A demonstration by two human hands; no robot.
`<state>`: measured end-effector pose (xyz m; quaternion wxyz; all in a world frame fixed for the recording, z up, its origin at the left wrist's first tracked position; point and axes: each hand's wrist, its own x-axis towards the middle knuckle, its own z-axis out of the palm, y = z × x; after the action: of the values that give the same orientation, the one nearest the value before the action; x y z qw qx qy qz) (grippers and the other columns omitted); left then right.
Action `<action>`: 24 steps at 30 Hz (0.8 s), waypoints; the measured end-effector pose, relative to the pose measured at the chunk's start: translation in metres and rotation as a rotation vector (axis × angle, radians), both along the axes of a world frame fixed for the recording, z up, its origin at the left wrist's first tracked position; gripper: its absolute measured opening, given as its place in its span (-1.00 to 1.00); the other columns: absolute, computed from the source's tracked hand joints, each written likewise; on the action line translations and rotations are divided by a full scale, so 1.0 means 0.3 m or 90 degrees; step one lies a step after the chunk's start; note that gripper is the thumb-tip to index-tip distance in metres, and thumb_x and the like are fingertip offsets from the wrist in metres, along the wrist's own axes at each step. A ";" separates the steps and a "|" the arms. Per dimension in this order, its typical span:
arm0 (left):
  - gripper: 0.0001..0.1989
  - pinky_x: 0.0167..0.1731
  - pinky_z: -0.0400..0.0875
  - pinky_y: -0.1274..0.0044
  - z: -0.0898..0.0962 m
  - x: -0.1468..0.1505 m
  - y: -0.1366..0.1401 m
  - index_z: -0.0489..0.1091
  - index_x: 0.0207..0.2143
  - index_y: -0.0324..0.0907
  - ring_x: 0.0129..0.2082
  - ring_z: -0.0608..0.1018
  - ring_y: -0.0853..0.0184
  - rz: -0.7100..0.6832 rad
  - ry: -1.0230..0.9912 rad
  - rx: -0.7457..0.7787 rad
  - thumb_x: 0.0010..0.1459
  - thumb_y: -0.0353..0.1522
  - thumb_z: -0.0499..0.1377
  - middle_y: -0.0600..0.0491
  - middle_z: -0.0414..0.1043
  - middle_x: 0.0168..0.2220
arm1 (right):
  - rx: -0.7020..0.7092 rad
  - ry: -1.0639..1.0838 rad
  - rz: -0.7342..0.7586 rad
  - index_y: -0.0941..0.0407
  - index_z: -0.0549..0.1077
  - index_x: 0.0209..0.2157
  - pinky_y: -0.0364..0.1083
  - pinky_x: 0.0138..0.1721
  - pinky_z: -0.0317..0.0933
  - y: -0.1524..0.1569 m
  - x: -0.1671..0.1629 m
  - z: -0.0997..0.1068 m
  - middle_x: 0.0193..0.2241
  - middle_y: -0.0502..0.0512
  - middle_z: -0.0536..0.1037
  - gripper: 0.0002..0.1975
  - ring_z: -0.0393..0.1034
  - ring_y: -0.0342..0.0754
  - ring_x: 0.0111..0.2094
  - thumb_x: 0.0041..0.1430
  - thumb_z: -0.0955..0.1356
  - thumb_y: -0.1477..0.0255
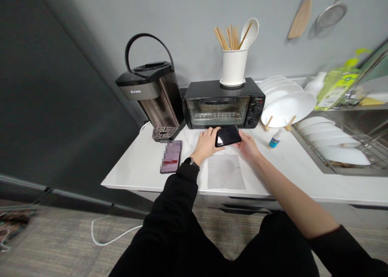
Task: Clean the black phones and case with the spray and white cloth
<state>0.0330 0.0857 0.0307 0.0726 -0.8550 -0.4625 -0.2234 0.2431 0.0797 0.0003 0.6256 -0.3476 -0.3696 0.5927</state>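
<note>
White tabletop (133, 170) across the middle, black toaster oven (222, 103) standing on it, pale grey sheet (226, 174) flat near the front edge! And here's the left hand (206, 142), fingers pinching the left end of the black phone (228, 136), thumb at its lower corner; the right hand (247, 144) pinches the right end. Dark screen up, the phone sits between both sets of fingers, just before the oven; whether it's lifted, can't tell!
</note>
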 end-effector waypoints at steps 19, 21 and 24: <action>-0.29 -0.10 0.50 0.40 0.026 0.043 -0.065 0.26 0.25 -0.08 0.04 0.62 0.10 0.052 -0.137 -0.005 0.12 -0.11 0.39 -0.07 0.54 0.07 | -0.050 0.112 0.070 0.05 0.62 -0.19 -0.14 -0.07 0.58 -0.011 0.020 0.012 -0.21 0.05 0.76 -0.84 0.68 -0.06 -0.15 0.33 0.45 0.26; -0.29 -0.11 0.51 0.41 0.026 0.045 -0.065 0.27 0.25 -0.08 0.03 0.62 0.10 0.053 -0.135 -0.006 0.12 -0.11 0.39 -0.06 0.55 0.06 | -0.061 0.116 0.076 0.05 0.62 -0.19 -0.14 -0.07 0.58 -0.006 0.025 0.010 -0.25 0.05 0.76 -0.83 0.68 -0.06 -0.15 0.32 0.46 0.25; -0.29 -0.11 0.50 0.41 0.025 0.049 -0.065 0.26 0.25 -0.08 0.03 0.62 0.10 0.055 -0.136 -0.001 0.12 -0.11 0.39 -0.06 0.54 0.06 | -0.067 0.123 0.078 0.04 0.61 -0.18 -0.14 -0.04 0.57 -0.001 0.032 0.008 -0.25 0.05 0.76 -0.82 0.68 -0.05 -0.13 0.31 0.46 0.24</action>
<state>0.0476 0.0661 0.0382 0.0318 -0.8057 -0.5040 -0.3097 0.2526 0.0792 0.0028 0.6017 -0.2980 -0.2963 0.6792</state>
